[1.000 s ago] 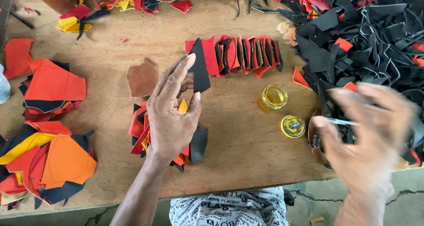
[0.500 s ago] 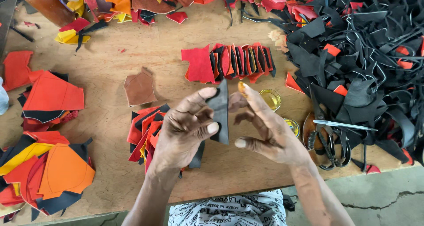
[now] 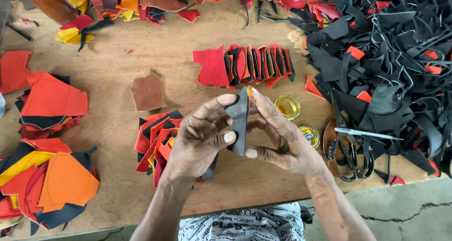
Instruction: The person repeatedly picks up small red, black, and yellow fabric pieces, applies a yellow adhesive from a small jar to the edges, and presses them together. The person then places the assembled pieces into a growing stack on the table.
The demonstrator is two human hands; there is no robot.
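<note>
My left hand [image 3: 200, 140] and my right hand [image 3: 278, 137] together hold a narrow black leather piece [image 3: 239, 121] upright above the wooden table [image 3: 117, 104]. The left thumb and fingers pinch its left edge. My right index fingertip, smeared with orange glue, rests at its top edge. Under my left hand lies a stack of red, orange and black cut pieces [image 3: 157, 140]. A row of overlapped red and black pieces [image 3: 245, 64] lies just beyond my hands.
A small open glue jar [image 3: 287, 106] and its yellow lid [image 3: 310, 136] sit right of my hands. Scissors [image 3: 348, 158] and a thin white brush [image 3: 367, 133] lie by a big heap of black scraps [image 3: 391, 62]. A brown piece [image 3: 147, 92] and orange-red piles [image 3: 47, 142] lie left.
My right hand came from the far right, left the brush by the scissors, and joined my left hand on the black piece, which now sits lower and nearer the middle.
</note>
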